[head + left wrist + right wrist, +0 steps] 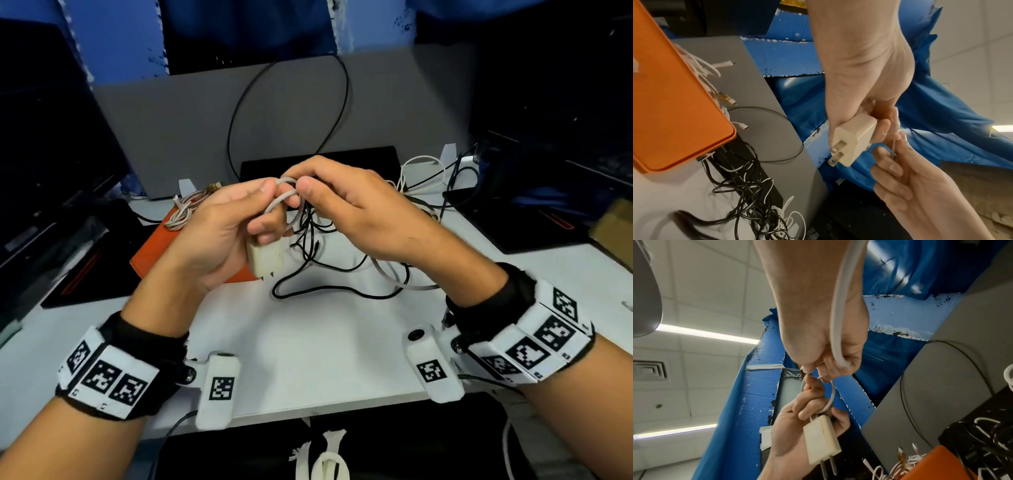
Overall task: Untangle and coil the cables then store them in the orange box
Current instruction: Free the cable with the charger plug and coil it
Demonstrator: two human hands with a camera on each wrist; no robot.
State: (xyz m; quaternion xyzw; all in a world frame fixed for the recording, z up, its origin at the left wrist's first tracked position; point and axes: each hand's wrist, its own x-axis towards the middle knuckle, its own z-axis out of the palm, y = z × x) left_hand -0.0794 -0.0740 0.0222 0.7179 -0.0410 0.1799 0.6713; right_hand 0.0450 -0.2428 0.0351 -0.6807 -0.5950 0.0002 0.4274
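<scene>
Left hand (219, 236) and right hand (346, 209) meet above the table (325, 329) centre, the charger plug (265, 258) hanging below the left. The tangled cables (329, 246) lie on the table beneath and to the right. The box (154, 250) sits left, a coiled cable (183, 210) on its far end.

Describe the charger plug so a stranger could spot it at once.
Start at the white table, then the two hands above its middle. The left hand holds a cream block, the charger plug, metal prongs pointing down. Unlike the loose black cables beneath, it is boxy, with a pale cord looped above it.
</scene>
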